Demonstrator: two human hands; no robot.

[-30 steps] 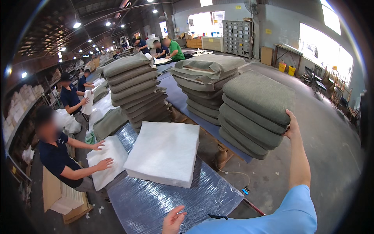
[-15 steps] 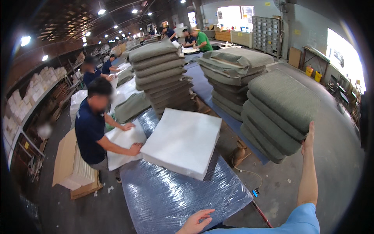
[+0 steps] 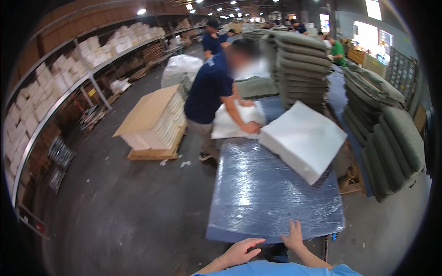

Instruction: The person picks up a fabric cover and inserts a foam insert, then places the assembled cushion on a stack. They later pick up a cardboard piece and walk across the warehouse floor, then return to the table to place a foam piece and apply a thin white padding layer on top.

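My left hand (image 3: pixel 240 252) hovers at the near edge of the plastic-wrapped blue-grey table (image 3: pixel 271 198), thumb and fingers apart, holding nothing. To its right, my right hand (image 3: pixel 293 236) reaches over the same edge with its fingers spread; whether it touches the wrap I cannot tell. A thick stack of white padding sheets (image 3: pixel 306 138) lies askew on the table's far right part. Beside that stack, a co-worker in a dark shirt (image 3: pixel 209 85) leans over and presses both hands on a separate white sheet (image 3: pixel 226 124).
Tall piles of grey-green cushions (image 3: pixel 301 69) stand behind the table, and another cushion pile (image 3: pixel 391 152) leans at the right. Left of the co-worker, cardboard sheets (image 3: pixel 149 110) sit on a pallet. Long shelving (image 3: pixel 99 87) with white bundles lines the left wall.
My view has swung left. My right hand has left the cushion pile at the right and come to the table's near edge. The co-worker stays bent over the white sheet.
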